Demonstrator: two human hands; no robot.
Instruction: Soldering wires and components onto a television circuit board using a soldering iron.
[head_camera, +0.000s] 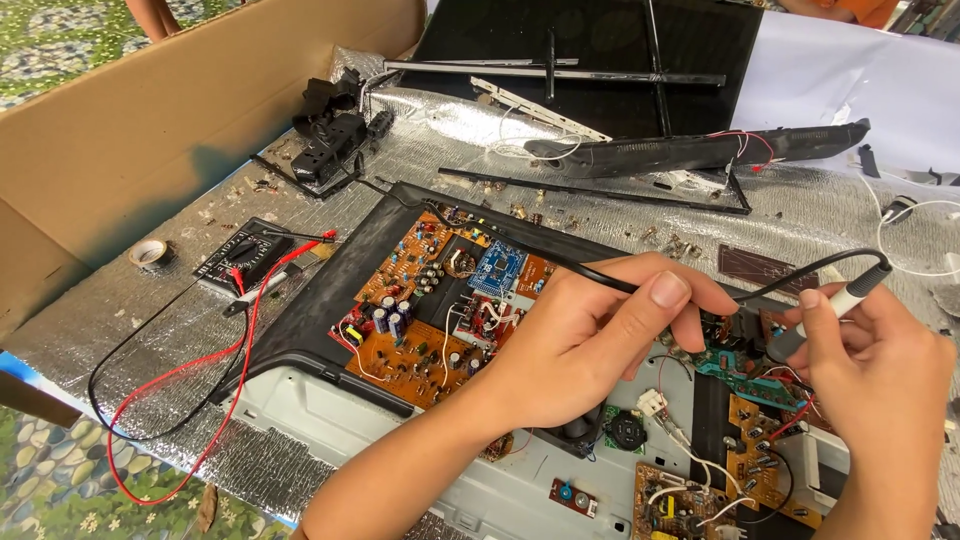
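Observation:
My left hand (590, 340) pinches a thin black cable (520, 250) over the opened back of a flat television (330, 400). My right hand (880, 370) grips a pen-shaped tool with a grey and white handle (840, 300); its tip points down at a green circuit strip (745, 370). Orange circuit boards (420, 300) with capacitors and a small blue board (497, 268) lie in the chassis to the left of my hands. More brown boards (760, 450) sit below my right hand.
A black multimeter (243, 255) with red and black leads (190, 380) lies on the silver foil mat at left, next to a tape roll (150, 253). A power strip (330, 140), a cardboard wall (150, 120) and black frame pieces (690, 150) lie behind.

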